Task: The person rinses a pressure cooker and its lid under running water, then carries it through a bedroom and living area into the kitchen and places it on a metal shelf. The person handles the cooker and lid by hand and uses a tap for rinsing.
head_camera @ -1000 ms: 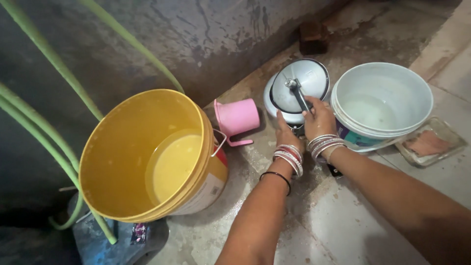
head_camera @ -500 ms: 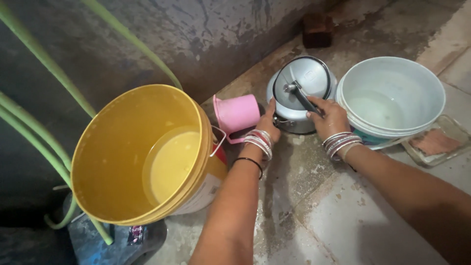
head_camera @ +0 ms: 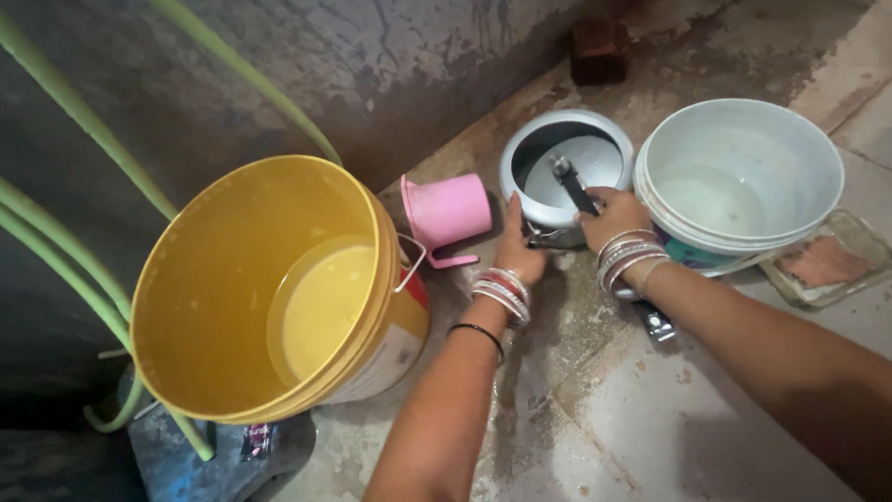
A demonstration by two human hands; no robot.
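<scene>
Head view, looking down at a wet concrete floor by a dark wall. Steel pressure cooker sits between the pink mug and the white bucket, lid inside, black handle angled toward the person. Left hand flat against the cooker's near-left side, fingers together, pressing the wall. Right hand wrapped around the black handle, fingers closed on it. Bangles on both wrists. Yellow bucket, part-filled with water, stands left of the mug. Glass dish with a reddish block just right of the white bucket. Green hoses along the wall.
</scene>
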